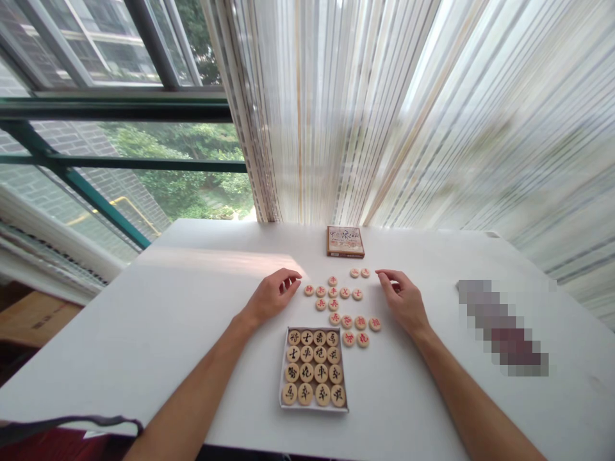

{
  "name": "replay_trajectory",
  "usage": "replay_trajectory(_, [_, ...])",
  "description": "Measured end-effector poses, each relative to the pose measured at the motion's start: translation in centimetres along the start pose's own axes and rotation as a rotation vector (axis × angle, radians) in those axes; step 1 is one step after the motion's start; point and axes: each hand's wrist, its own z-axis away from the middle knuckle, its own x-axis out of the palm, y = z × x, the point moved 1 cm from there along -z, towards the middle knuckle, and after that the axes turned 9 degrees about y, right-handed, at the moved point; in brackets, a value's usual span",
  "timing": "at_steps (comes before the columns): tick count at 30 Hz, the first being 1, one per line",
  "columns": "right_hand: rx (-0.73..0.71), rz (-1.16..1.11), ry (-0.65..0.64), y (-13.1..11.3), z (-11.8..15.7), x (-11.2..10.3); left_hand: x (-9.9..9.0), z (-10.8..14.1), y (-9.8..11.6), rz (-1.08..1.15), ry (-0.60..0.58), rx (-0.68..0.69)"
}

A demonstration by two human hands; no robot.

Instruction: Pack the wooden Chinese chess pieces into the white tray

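My left hand (273,296) hovers or rests just left of the loose red-marked Chinese chess pieces, its bent fingers and thumb apart with nothing visible between them. Closest to it is a red-marked piece (309,290). On the other side, my right hand (405,301) is loosely curved and holds nothing that I can see; its fingertips are near another red-marked piece (366,273). Several red pieces lie flat in uneven rows between the hands. Nearer to me, an open shallow box (314,410) holds rows of black-marked pieces (306,354), face up.
A printed box lid (345,242) lies at the back of the white table (192,301). A blurred-out object (502,326) is on the right. Striped string curtains (327,128) hang behind the table's far edge, and a window (120,128) is at left.
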Motion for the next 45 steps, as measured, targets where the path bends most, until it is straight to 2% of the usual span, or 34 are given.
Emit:
replay_trajectory(7, [0.012, -0.002, 0.008, -0.2, 0.1, 0.0, 0.9, 0.3, 0.8, -0.002, -0.096, 0.084])
replay_trajectory(13, [0.047, -0.017, 0.035, -0.3, 0.1, -0.1, 1.2, 0.2, 0.9, 0.002, -0.101, 0.088])
replay_trajectory(19, [0.056, -0.010, 0.066, -0.3, 0.1, 0.0, 1.0, 0.3, 1.2, 0.083, -0.053, 0.039])
replay_trajectory(24, [-0.076, -0.013, 0.106, -1.8, 0.7, -0.2, 0.6, 0.6, 2.7, 0.194, 0.014, 0.112])
replay_trajectory(27, [-0.205, -0.051, 0.035, -3.9, 2.2, -0.3, 0.8, 1.1, 3.9, 0.270, 0.021, 0.136])
replay_trajectory(30, [-0.362, -0.141, -0.146, -5.9, 4.2, 0.0, 1.3, 1.8, 4.8, 0.375, -0.015, 0.135])
replay_trajectory(33, [-0.451, -0.204, -0.292, -7.1, 5.9, 0.6, 1.8, 2.3, 5.6, 0.468, -0.075, 0.106])
replay_trajectory(40, [-0.424, -0.226, -0.373, -7.2, 6.3, 1.0, 2.0, 2.7, 6.2, 0.595, -0.132, 0.027])
replay_trajectory(45, [-0.431, -0.269, -0.419, -7.1, 6.4, 0.9, 1.9, 2.7, 5.9, 0.597, -0.157, -0.005])
